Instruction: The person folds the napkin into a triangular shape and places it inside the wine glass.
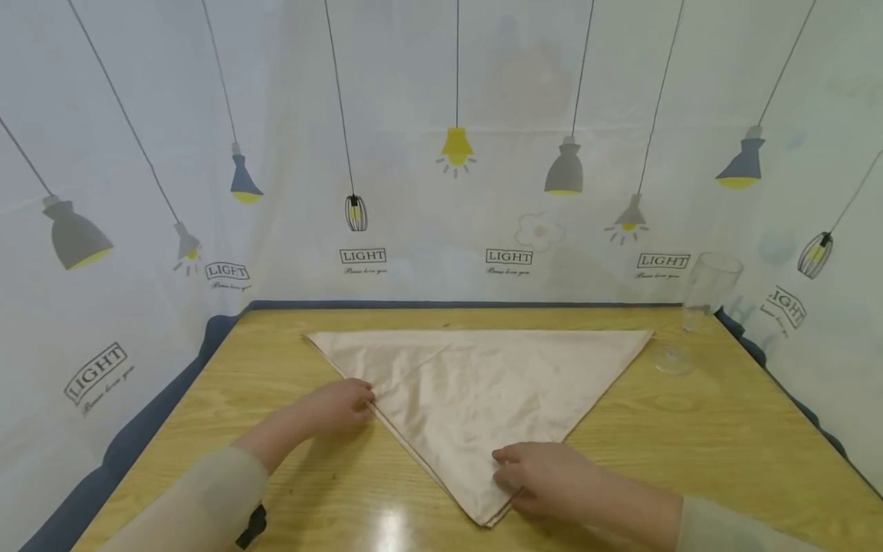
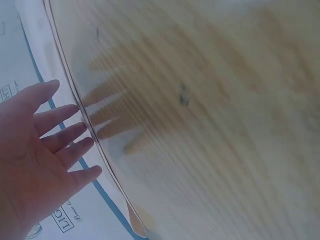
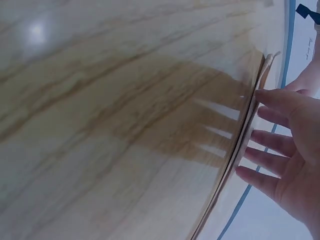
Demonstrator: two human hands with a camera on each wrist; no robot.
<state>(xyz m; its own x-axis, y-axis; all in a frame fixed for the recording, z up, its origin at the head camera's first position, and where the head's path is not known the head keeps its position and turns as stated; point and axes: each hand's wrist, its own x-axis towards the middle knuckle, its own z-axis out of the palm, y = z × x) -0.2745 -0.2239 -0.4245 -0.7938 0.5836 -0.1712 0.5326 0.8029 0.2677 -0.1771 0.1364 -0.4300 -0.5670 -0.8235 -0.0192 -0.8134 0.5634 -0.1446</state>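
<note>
A pale pink satiny cloth napkin (image 1: 476,391), folded into a triangle, lies on the wooden table (image 1: 690,437), its long side at the back and a point toward me. My left hand (image 1: 343,405) is at its left slanting edge, fingertips on or just over the border. In the left wrist view that hand's fingers (image 2: 62,134) are extended and spread. Near the front point, my right hand (image 1: 555,477) reaches over the right edge with its fingertips at the fabric. Its fingers (image 3: 272,145) look spread and only slightly bent in the right wrist view.
Toward the back right of the table stands a tall clear stemmed glass (image 1: 710,284), close to the napkin's right corner. A white curtain (image 1: 428,92) printed with hanging lamps surrounds the table's back and sides.
</note>
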